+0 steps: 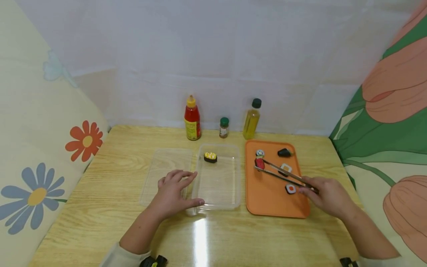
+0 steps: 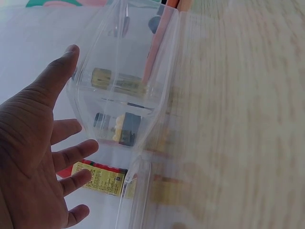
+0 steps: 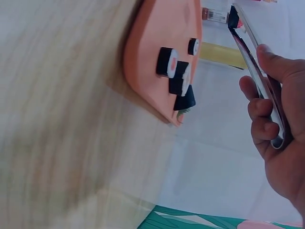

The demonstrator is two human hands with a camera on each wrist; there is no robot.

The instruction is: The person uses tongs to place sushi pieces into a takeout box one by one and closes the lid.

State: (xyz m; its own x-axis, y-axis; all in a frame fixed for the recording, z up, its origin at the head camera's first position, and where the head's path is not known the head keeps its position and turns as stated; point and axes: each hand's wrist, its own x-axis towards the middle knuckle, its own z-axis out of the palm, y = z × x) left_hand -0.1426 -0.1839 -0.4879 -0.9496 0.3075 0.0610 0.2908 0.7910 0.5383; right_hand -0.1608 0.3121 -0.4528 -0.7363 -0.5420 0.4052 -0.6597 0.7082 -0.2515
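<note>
My right hand (image 1: 328, 194) grips metal tongs (image 1: 283, 176) over the orange tray (image 1: 267, 202). Between the tong tips is a red-topped toy sushi piece (image 1: 259, 164) with a black wrap, raised off the tray in the right wrist view. Still on the tray are a white-and-orange roll (image 1: 290, 189), another white roll (image 1: 285, 169), a small round roll (image 1: 260, 152) and a black cone-shaped piece (image 1: 284, 152). My left hand (image 1: 173, 193), fingers spread, is at the near left side of a clear plastic container (image 1: 217, 206). Inside the container sits a yellow-topped sushi piece (image 1: 210, 157).
A clear lid (image 1: 163, 157) lies left of the container, partly behind my left hand. Along the back stand a red sauce bottle (image 1: 192, 120), a small green-capped jar (image 1: 224, 128) and an oil bottle (image 1: 251, 122). A white cloth (image 1: 213, 66) hangs behind the wooden table (image 1: 233, 237).
</note>
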